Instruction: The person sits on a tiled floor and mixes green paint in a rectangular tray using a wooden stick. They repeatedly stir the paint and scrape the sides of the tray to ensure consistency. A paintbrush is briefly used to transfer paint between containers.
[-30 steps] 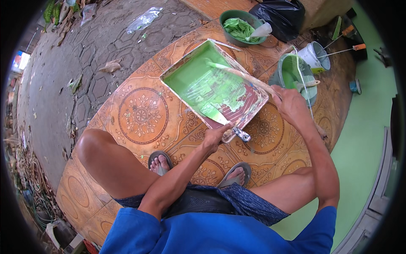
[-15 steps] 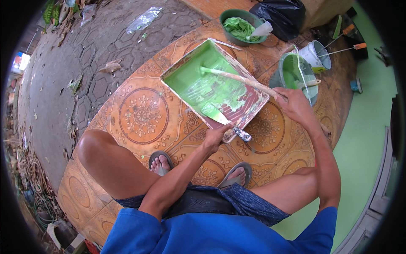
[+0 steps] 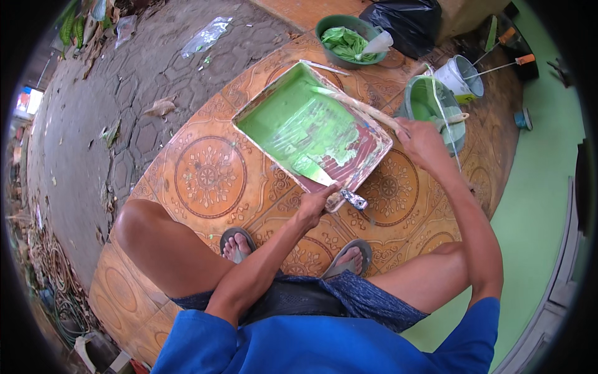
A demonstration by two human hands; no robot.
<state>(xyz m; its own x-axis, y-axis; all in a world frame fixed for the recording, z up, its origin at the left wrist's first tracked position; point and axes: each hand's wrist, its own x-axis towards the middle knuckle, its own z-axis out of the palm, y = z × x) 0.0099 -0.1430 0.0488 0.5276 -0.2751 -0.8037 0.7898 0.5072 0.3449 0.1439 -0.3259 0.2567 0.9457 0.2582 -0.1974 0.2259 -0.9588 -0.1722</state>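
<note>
My right hand (image 3: 425, 143) is closed round the pale end of a wooden stick (image 3: 367, 109). Green paint coats the stick's far end, which is over the far side of a paint tray (image 3: 372, 146). Wet green paint covers most of the tray, and its ridged reddish slope shows through at the near right. My left hand (image 3: 317, 204) is closed on the tray's near corner. A putty knife (image 3: 313, 169) lies there against my fingers, its blade green with paint and its spattered handle (image 3: 355, 199) jutting over the edge.
Right of the tray stand a bucket of green paint (image 3: 411, 103) with a brush in it and a white pail (image 3: 450, 76). Behind are a green basin (image 3: 330, 53) holding green plastic and a black bag (image 3: 408, 28). A green wall (image 3: 542, 162) runs along the right.
The stick's painted end has moved right and away from me across the tray, with my right hand shifting slightly forward. My left hand stays at the tray's corner.
</note>
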